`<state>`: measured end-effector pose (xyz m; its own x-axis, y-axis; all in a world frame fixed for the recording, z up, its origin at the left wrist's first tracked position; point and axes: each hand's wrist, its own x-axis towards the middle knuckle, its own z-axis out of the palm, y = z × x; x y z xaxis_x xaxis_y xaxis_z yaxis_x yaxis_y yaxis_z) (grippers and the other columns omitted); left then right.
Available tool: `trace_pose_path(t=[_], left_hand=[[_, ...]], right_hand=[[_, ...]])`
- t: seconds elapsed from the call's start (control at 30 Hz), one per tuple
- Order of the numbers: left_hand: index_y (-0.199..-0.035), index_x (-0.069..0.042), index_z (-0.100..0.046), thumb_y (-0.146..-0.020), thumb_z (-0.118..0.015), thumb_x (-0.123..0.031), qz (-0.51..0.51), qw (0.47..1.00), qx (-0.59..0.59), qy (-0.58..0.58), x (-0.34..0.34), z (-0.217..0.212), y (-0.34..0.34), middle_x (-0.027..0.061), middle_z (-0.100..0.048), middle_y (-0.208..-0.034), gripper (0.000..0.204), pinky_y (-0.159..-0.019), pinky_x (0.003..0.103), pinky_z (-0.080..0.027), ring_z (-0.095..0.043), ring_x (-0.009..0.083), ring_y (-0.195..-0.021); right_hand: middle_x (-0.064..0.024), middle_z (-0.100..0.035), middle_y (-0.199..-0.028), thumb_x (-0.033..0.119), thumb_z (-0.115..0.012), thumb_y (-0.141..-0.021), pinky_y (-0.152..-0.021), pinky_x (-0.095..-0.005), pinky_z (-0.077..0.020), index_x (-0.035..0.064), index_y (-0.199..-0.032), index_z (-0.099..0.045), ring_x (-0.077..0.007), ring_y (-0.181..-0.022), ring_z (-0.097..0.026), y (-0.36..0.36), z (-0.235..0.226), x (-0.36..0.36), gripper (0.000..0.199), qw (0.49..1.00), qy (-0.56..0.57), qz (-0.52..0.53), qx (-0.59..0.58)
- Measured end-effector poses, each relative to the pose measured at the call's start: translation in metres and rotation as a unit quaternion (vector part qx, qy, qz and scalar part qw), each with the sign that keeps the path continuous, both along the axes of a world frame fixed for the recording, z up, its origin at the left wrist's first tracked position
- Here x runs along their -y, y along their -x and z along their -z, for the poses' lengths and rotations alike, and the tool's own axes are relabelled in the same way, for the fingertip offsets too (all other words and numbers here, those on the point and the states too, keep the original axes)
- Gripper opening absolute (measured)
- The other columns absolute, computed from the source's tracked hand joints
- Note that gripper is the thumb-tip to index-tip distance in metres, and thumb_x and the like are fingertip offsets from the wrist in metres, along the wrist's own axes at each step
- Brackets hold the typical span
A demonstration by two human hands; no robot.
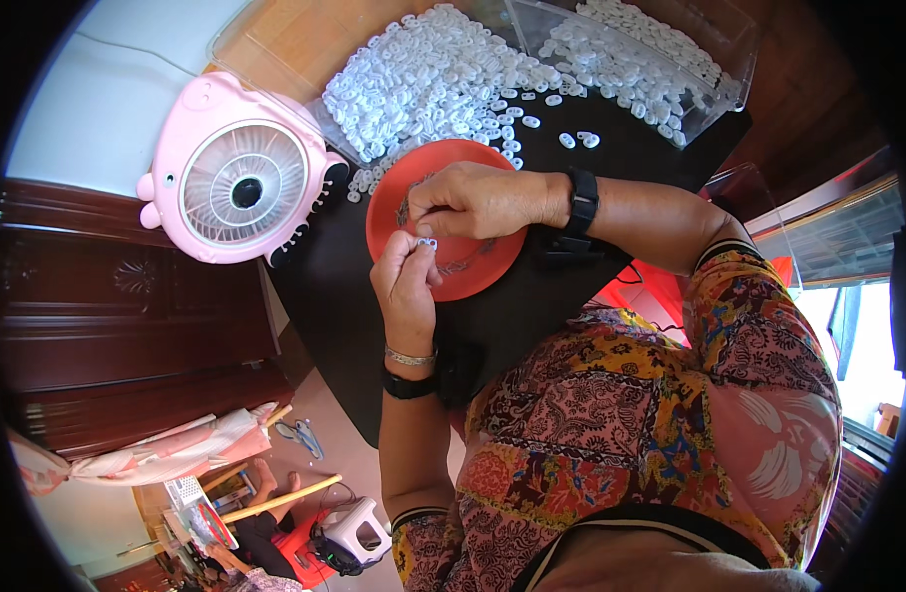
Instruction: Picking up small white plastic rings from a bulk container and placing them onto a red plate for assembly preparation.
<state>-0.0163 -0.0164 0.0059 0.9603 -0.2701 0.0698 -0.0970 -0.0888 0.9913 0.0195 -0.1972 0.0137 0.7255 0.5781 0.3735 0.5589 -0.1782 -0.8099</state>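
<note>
- Short-sleeved top [611, 414]: busy paisley and floral print in pink, orange, yellow, black, touches of blue.
- Sleeve cuffs [721, 249] edged with black and pale stripes, seen at both upper arms.
- Dark band with a pale line along the lower hem or waist; too close to the rim to tell which.
- Left wrist: thin silver bangle [411, 357], then a black band [408, 386] just below it.
- Right wrist: black strap [581, 201], wide, possibly a watch; face not visible.
- Both forearms bare below the cuffs.
</note>
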Motion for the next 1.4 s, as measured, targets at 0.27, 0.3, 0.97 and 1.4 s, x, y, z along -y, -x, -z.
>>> trace_pose_path(t=[0.27,0.3,0.97,1.4], left_hand=[[-0.071,-0.003,-0.050,-0.085,-0.052,-0.007,0.000,1.000,0.004,-0.002,0.002,-0.005,0.005,-0.0016,-0.045,-0.058,0.014,-0.048,0.021,-0.032,-0.041,0.0053,-0.051],[-0.071,-0.003,-0.049,-0.085,-0.050,-0.009,0.000,1.000,0.002,0.000,0.001,-0.004,0.005,-0.0003,-0.046,-0.058,0.015,-0.048,0.021,-0.033,-0.043,0.0069,-0.051],[-0.070,-0.003,-0.050,-0.084,-0.050,-0.009,-0.106,0.993,-0.051,0.028,-0.004,0.002,-0.003,0.0021,-0.050,-0.056,0.015,-0.046,0.022,-0.034,-0.047,0.0096,-0.049],[-0.075,-0.003,-0.052,-0.086,-0.050,-0.010,-0.051,0.998,-0.001,0.044,0.000,0.001,0.001,0.0021,-0.054,-0.060,0.013,-0.051,0.021,-0.037,-0.050,0.0084,-0.054]], right_hand=[[-0.0116,-0.059,-0.077,0.014,-0.057,-0.088,-0.066,-0.0376,-0.0431,0.0014,-0.082,-0.056,-0.0301,-0.074,-0.058,0.004,0.002,-0.004,0.014,0.999,0.032,0.019,0.033],[-0.0115,-0.059,-0.077,0.014,-0.058,-0.088,-0.065,-0.0375,-0.0433,0.0016,-0.082,-0.057,-0.0299,-0.074,-0.059,0.005,0.001,-0.003,0.014,0.999,0.025,0.025,0.033],[-0.0119,-0.065,-0.078,0.024,-0.062,-0.081,-0.062,-0.0381,-0.0484,0.0072,-0.084,-0.065,-0.0309,-0.070,-0.062,-0.022,-0.041,0.102,0.017,0.891,0.207,0.365,0.171],[-0.0142,-0.065,-0.078,0.018,-0.058,-0.070,-0.068,-0.0437,-0.0504,0.0076,-0.077,-0.067,-0.0351,-0.080,-0.063,-0.034,0.017,0.115,0.016,0.841,0.438,0.310,0.071]])
